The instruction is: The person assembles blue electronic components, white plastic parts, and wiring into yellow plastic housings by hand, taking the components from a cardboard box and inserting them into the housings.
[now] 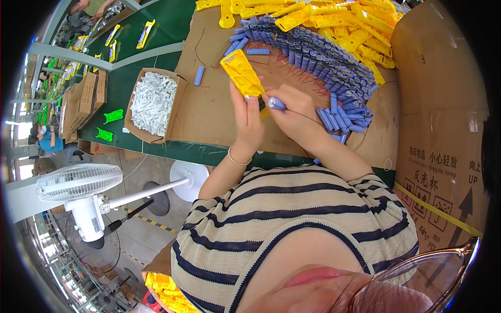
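Over the near middle of the cardboard-covered bench, my left hand (247, 116) grips a yellow plastic housing (241, 73), which is tilted with its ribbed side up. My right hand (292, 112) is closed at the housing's near end, with a blue cylindrical battery cell (276, 103) between its fingers. A silvery end of the cell shows, and a thin dark wire runs across the hand toward the wrist. My fingertips partly hide a small green part below the housing. Several loose blue cells (342, 119) lie right of my right hand.
Rows of standing blue cells (318, 62) with red wires curve across the bench. Yellow housings (360, 23) are piled behind them. A cardboard box of small white parts (153, 101) and green plastic pieces (113, 116) lie left. A large carton (443, 104) stands right, a white fan (81, 182) lower left.
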